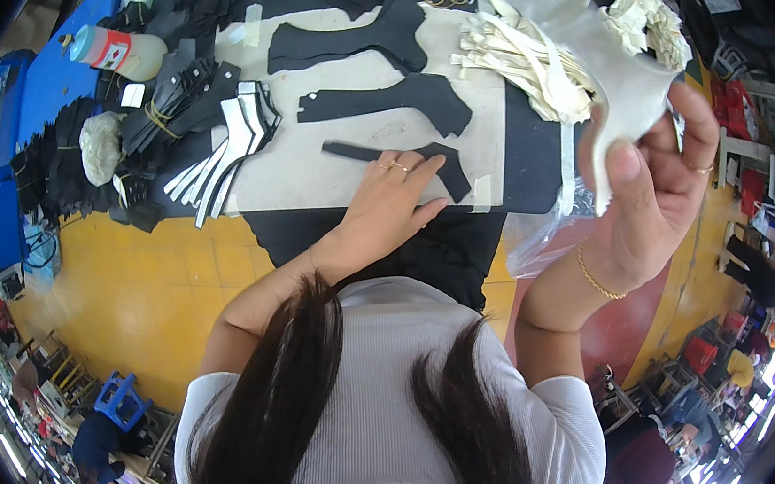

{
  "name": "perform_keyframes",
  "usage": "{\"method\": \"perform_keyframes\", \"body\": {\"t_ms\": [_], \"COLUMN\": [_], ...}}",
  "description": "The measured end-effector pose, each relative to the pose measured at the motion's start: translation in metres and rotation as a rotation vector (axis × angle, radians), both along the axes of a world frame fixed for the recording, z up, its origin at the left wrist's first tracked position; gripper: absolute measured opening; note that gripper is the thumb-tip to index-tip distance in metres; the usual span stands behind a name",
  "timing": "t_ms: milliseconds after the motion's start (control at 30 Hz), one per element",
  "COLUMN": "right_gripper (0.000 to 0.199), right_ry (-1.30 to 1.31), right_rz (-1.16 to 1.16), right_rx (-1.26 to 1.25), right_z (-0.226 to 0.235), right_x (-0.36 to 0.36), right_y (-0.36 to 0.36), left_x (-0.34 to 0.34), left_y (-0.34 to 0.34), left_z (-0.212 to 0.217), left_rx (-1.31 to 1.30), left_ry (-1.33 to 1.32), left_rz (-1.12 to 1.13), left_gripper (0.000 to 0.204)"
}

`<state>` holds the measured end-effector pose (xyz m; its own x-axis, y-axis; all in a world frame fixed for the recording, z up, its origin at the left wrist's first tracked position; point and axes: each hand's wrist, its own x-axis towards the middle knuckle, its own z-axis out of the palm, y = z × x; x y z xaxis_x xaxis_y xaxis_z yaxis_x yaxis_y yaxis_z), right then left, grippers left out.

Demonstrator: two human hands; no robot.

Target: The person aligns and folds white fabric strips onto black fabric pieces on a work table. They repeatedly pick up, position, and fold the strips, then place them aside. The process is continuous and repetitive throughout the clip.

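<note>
My left hand (390,203) lies with its fingers spread flat on a black cut piece (449,175) with a narrow strip end. This piece rests on a pale grey sheet (271,178) on the table. Two other spots farther up the sheet hold black shaped pieces: a curved one (373,106) and a larger one (342,48). Raised at the right, my right hand (652,199) pinches a thin cream piece (625,92) between thumb and fingers. Its upper part stretches over a pile of cream strips (524,63) on the table.
A fan of white and black pieces (235,150) lies left of the sheet. Beyond it are tied dark bundles (160,109), a bottle with a red label (116,53) and a plastic-wrapped lump (100,148). Clear plastic (544,235) hangs at the table's right edge.
</note>
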<state>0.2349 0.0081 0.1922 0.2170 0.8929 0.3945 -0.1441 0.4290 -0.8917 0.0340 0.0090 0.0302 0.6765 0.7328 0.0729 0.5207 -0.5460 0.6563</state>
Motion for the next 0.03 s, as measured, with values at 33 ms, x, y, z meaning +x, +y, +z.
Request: {"method": "perform_keyframes", "body": {"t_ms": [33], "right_gripper": [0.057], "right_ry": [0.061], "right_rz": [-0.003], "right_rx": [0.058], "right_z": [-0.0020], "right_x": [0.0067], "right_y": [-0.0043], "left_x": [-0.0013], "left_y": [-0.0006], "left_z": [0.0047], "left_rx": [-0.064], "left_ry": [-0.005], "left_rz": [0.000], "left_gripper": [0.052]}}
